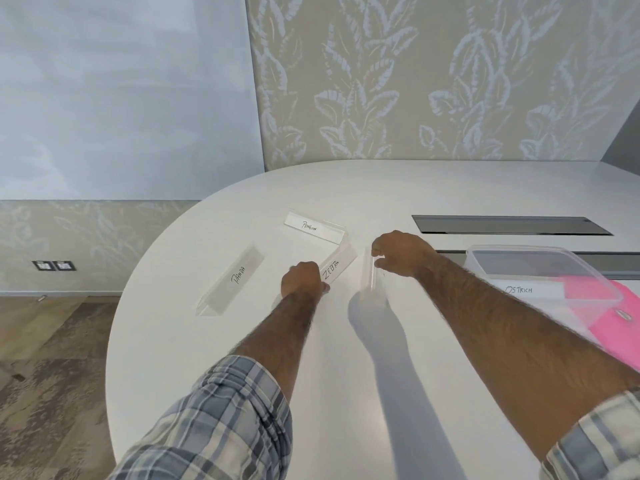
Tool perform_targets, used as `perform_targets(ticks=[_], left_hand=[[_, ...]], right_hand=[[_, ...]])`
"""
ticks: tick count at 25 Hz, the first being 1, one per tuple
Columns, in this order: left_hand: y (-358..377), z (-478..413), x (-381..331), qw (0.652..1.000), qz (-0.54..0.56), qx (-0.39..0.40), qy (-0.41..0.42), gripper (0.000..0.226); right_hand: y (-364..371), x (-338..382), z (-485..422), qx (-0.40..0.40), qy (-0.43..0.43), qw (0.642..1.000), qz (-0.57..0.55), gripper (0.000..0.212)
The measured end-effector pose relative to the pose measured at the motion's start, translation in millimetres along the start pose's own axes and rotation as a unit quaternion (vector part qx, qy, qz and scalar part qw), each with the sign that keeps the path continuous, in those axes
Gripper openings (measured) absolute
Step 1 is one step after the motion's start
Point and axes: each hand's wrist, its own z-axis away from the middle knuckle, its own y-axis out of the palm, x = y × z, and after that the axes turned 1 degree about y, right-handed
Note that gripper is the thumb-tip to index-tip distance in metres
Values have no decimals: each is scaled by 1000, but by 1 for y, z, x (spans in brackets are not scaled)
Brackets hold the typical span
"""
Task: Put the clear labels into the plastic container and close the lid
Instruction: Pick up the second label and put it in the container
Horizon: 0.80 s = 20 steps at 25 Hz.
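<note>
Clear tent-shaped labels lie on the white table [346, 358]. My left hand [303, 278] grips the near end of the ZEBRA label [337, 266]. My right hand [403, 252] pinches another clear label [369, 275], held on edge just above the table; its writing is not visible. The PENGUIN label [313, 226] lies behind them and the PANDA label [235, 278] to the left, both untouched. At the right stands the clear plastic container [540, 252], open, with an OSTRICH label [523, 289] inside. A pink lid [613, 327] lies by its near right side.
Two dark recessed cable slots [509, 225] run across the table behind the container. The table's rounded edge curves at the left, with carpeted floor below. A leaf-patterned wall [415, 81] stands behind the table.
</note>
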Motion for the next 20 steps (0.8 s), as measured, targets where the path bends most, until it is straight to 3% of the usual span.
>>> perform_targets(ticks=[6,12,20], left_hand=[[-7,-1,25,999,-4,-34,9,28],[-25,-2,56,997,56,-44,-10,37],[-62,8,63,994,84,-42,48,47]], right_hand=[[2,25,-11,-4,-12,1000,-10,24],[10,58,-20,5,-35,999,-18,26],[-2,75,-19,-12,-30,999,-2,58]])
